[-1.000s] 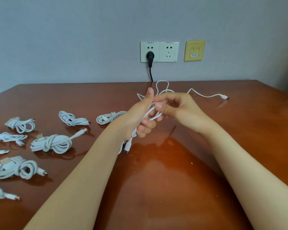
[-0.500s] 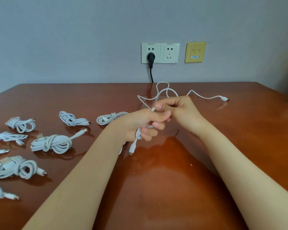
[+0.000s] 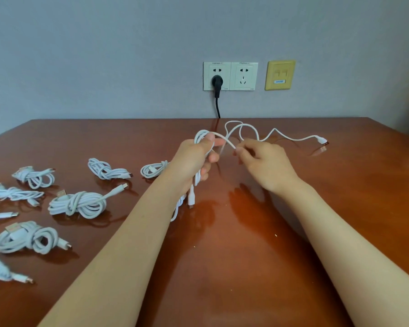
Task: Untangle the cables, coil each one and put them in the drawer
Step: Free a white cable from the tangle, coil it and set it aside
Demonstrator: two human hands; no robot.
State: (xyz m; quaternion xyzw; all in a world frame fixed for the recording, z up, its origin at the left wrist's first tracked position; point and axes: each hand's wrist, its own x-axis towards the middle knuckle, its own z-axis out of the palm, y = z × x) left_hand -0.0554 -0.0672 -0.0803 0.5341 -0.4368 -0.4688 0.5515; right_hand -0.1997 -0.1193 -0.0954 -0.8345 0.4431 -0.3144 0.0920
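A white cable (image 3: pixel 293 138) is held above the middle of the desk (image 3: pixel 340 197) as a person coils it. The left hand (image 3: pixel 194 159) grips several gathered loops in a closed fist, thumb on top, and one connector (image 3: pixel 191 199) hangs below it, close to the desk; whether it touches cannot be told. The right hand (image 3: pixel 265 164), just beside the left but apart from it, pinches the strand that leads out of the fist. Beyond the hands the rest of the cable lies in loose curves and trails off to the right, ending in a plug (image 3: pixel 321 139) on the desk. The step in hand looks like the coiling of this one cable, with a good part of it yet to be wound. The next move seems to call for the right hand to draw in the slack and lay another loop into the left hand's grip, keeping the loose curves from crossing into a knot. To the left, well apart from the hands, lie at least eight bundles (image 3: pixel 78 204) of white cable, already coiled. None is put away, and no drawer is in view. On the wall behind, a black lead is plugged into one of two sockets (image 3: pixel 243 76).
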